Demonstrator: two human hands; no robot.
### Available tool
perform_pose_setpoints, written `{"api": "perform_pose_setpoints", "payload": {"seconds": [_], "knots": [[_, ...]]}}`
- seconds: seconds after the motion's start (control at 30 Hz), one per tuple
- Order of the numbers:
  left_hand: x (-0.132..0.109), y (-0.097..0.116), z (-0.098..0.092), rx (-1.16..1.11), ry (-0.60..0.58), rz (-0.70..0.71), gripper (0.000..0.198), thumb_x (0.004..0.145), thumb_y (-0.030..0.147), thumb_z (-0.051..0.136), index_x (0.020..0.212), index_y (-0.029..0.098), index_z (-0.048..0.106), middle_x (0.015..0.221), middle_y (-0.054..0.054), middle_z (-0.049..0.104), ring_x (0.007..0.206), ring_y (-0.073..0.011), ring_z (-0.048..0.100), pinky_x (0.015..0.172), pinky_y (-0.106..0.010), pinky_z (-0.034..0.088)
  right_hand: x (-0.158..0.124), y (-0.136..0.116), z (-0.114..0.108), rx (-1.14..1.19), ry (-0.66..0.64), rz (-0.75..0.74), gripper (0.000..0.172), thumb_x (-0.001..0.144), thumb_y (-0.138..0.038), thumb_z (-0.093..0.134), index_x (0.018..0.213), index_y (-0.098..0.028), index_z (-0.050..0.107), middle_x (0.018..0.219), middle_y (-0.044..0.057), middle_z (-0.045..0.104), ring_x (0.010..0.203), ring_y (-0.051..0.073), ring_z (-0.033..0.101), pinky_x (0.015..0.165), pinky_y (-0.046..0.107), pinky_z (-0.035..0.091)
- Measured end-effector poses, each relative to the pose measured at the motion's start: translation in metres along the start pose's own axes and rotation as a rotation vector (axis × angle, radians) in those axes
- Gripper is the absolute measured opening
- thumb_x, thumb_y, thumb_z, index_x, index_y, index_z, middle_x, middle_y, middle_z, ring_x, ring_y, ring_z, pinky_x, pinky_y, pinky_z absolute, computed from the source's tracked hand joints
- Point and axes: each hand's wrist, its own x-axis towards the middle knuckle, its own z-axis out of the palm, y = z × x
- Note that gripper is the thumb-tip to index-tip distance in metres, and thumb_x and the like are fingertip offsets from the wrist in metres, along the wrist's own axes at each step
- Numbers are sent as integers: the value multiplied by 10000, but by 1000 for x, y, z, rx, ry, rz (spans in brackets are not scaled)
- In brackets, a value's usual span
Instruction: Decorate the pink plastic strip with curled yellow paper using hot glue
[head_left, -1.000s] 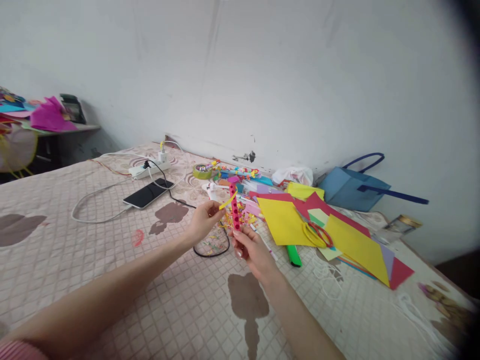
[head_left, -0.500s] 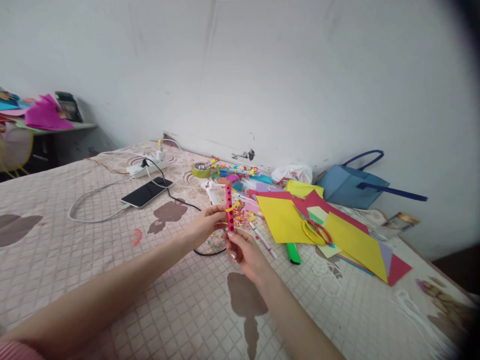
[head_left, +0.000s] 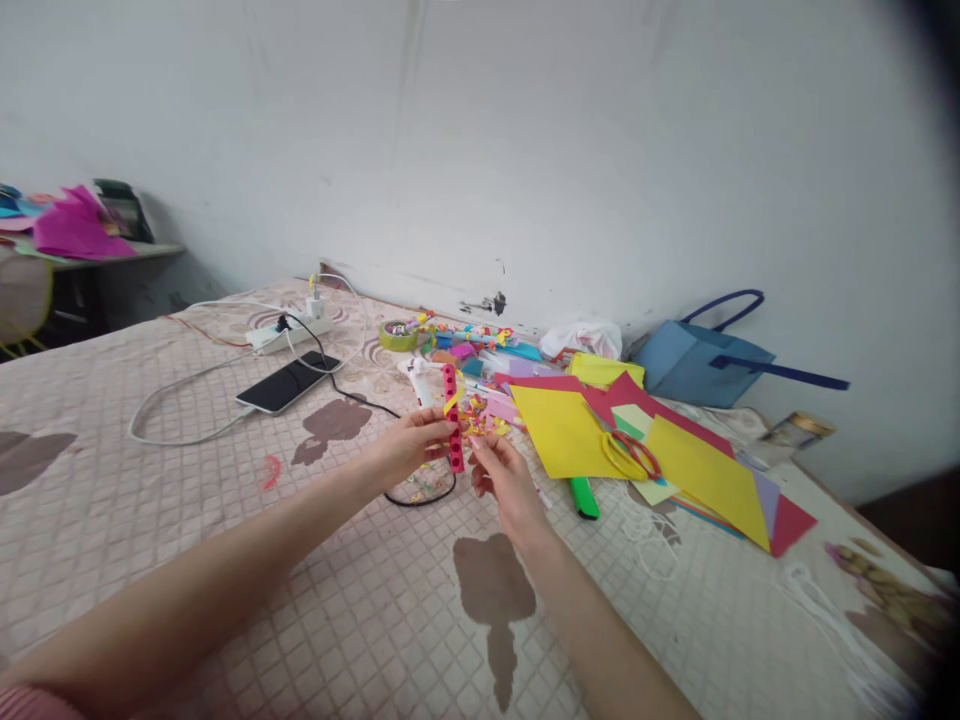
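In the middle of the head view, my left hand (head_left: 417, 444) grips an upright pinkish-red strip with a row of dark round spots (head_left: 453, 400) between thumb and fingers. A narrow yellow paper piece (head_left: 452, 403) lies slantwise across the strip's upper half. My right hand (head_left: 501, 474) is just right of the strip's lower end, thumb and forefinger pinched together. Whatever may be between those fingertips is too small to make out. Behind the hands lie a white glue gun (head_left: 415, 382) and small coloured paper scraps (head_left: 480, 418).
To the right are yellow paper sheets (head_left: 559, 432), scissors (head_left: 631, 456), a green cutter (head_left: 583, 498) and a blue bag (head_left: 697, 362). A phone (head_left: 289, 382) and a power strip (head_left: 289, 334) with cables lie left. Tape (head_left: 397, 336) sits at the back.
My right hand has let go of the strip's lower end and moved slightly right and up. The left hand still holds the strip. The view has shifted a little.
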Motion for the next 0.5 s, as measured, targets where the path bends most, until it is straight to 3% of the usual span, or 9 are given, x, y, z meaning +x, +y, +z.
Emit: {"api": "perform_pose_setpoints", "payload": {"seconds": [0.13, 0.33, 0.5], "knots": [[-2, -3, 3, 41, -45, -25, 165, 683, 224, 722, 826, 173, 656, 809, -17, 657, 724, -118, 603, 723, -260, 448, 3, 3, -2, 122, -11, 30, 260, 638, -346, 710, 769, -187, 551, 657, -50, 535, 525, 67, 480, 435, 184, 331], [-1, -4, 2, 70, -34, -34, 181, 673, 215, 728, 829, 168, 650, 829, -28, 664, 737, -126, 608, 726, -258, 451, 4, 3, -3, 231, -6, 96, 217, 609, -297, 712, 694, -178, 552, 679, -38, 589, 607, 88, 540, 487, 198, 358], [1, -2, -1, 95, -62, -8, 210, 684, 219, 722, 867, 153, 643, 852, -33, 664, 732, -120, 606, 730, -262, 461, 6, 1, -5, 274, -35, 120, 236, 602, -298, 722, 675, -178, 533, 592, -35, 609, 487, 68, 485, 438, 190, 322]]}}
